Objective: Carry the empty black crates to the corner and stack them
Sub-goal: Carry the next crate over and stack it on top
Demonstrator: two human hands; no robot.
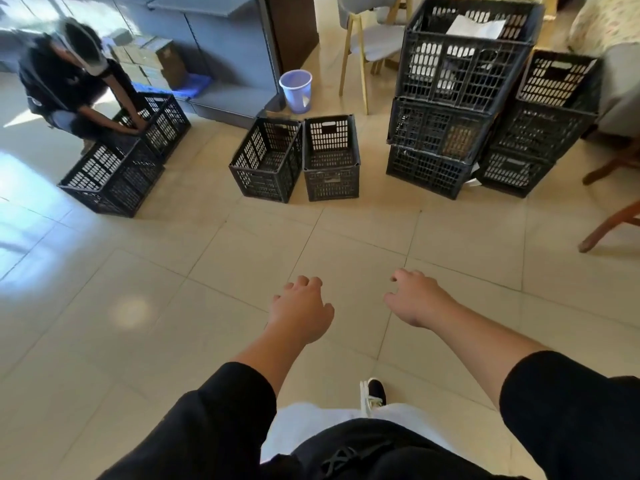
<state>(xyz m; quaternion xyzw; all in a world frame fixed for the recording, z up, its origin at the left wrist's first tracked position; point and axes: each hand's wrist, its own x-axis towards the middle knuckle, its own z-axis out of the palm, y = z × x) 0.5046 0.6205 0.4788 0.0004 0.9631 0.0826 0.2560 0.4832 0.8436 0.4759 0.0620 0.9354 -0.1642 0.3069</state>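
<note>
Two empty black crates stand side by side on the tiled floor ahead, the left crate and the right crate. At the right rise two stacks of black crates, a tall stack with paper in its top crate and a lower stack beside it. My left hand and my right hand are stretched out over bare floor, well short of the crates. Both hold nothing, with the fingers loosely curled and apart.
Another person crouches at the far left with hands in one of two more black crates. A lilac bucket stands by grey shelving. Chairs stand behind the crates; wooden chair legs jut in at the right.
</note>
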